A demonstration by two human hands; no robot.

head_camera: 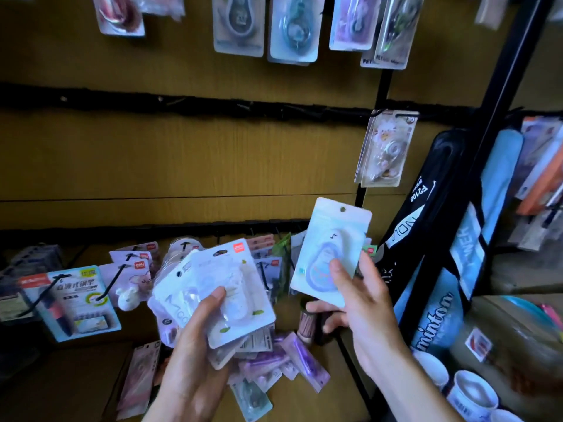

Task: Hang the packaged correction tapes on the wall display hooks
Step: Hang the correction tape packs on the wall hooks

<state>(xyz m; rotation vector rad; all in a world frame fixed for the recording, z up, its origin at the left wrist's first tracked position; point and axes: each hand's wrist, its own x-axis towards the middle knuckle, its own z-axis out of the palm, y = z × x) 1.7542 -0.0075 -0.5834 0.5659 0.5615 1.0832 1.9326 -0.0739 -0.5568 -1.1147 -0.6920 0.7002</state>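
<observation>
My left hand (195, 339) grips a fanned stack of packaged correction tapes (219, 287), white cards with clear blisters. My right hand (356, 303) holds up a single pale blue correction tape pack (326, 248) by its lower edge, thumb on its front, its hang hole at the top. It is held in front of the wood-tone wall panel, below a black hook rail (213, 106). One daisy-print pack (385, 147) hangs from that rail at the right. Several more packs (292, 28) hang along the top row.
A lower rail carries pen packs (82, 300) and other stationery on hooks. Loose purple packs (286, 363) lie on the shelf below my hands. A black upright post (499, 95) and a badminton racket bag (438, 269) stand to the right, cups (472, 394) beneath.
</observation>
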